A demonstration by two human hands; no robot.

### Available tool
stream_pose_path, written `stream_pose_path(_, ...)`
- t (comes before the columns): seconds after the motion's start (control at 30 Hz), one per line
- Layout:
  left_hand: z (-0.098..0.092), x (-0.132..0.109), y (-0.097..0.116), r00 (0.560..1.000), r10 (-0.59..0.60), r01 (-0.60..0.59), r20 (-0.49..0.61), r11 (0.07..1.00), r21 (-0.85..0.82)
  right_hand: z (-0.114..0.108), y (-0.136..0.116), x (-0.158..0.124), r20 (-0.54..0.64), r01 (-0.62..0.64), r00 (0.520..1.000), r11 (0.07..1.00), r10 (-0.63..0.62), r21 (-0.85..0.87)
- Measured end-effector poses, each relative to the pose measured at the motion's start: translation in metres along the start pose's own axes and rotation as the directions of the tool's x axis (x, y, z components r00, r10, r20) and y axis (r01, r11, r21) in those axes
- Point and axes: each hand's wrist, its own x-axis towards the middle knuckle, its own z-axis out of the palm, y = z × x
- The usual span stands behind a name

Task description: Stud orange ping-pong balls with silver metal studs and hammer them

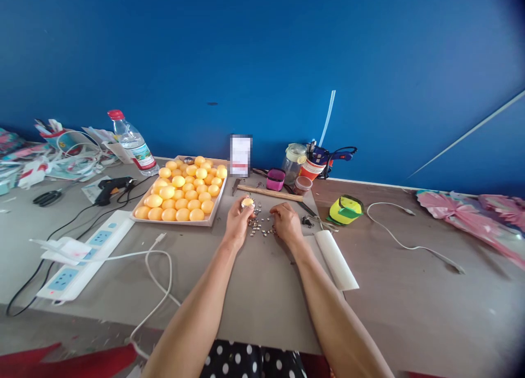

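My left hand is closed round a small ball, whose orange top and silvery studded rim show above the fingers. Beside it, on the grey mat, lie several tiny shiny metal pieces. My right hand rests at the right edge of these pieces with its fingers bent together; whatever is between the fingertips is too small to make out. Left of my hands stands a shallow box filled with orange balls. One dark, shiny ball sits at its back.
Behind the hands lie a hammer, a purple container and a clear jar. To the right are a white roll and a yellow-green container. A power strip, glue gun and bottle stand left.
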Motion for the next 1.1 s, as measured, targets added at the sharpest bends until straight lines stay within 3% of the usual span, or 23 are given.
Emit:
stream_pose_path(0.07,0.0,-0.001,0.0,0.999,-0.028,0.028,0.047,1.0,0.012,-0.002,0.0,0.002,-0.013,-0.065,0.997,0.94,0.074,0.334)
stream_pose_path(0.17,0.002,-0.004,0.0,0.988,-0.06,0.059,0.144,0.998,0.012,-0.006,-0.005,0.005,0.055,-0.141,0.987,0.662,0.149,0.736)
stream_pose_path(0.23,0.004,-0.005,0.001,0.983,-0.057,0.058,0.176,0.998,-0.001,-0.009,-0.01,0.004,0.104,-0.158,0.986,0.516,0.132,0.842)
stream_pose_path(0.3,0.005,-0.006,0.001,0.981,-0.057,0.058,0.187,0.998,-0.001,-0.012,-0.016,0.002,0.149,-0.181,0.983,0.475,0.106,0.861)
stream_pose_path(0.5,0.003,-0.004,0.0,0.971,-0.068,0.059,0.231,0.997,0.044,-0.018,-0.024,-0.003,0.204,-0.212,0.976,0.589,0.081,0.78)
stream_pose_path(0.7,0.001,-0.005,-0.001,0.954,-0.082,0.058,0.288,0.994,0.091,-0.018,-0.025,-0.005,0.236,-0.214,0.97,0.646,0.054,0.733)
stream_pose_path(1.1,0.001,-0.008,0.003,0.952,-0.097,0.013,0.289,0.96,0.278,-0.021,-0.02,-0.004,0.287,-0.234,0.955,0.769,0.069,0.595)
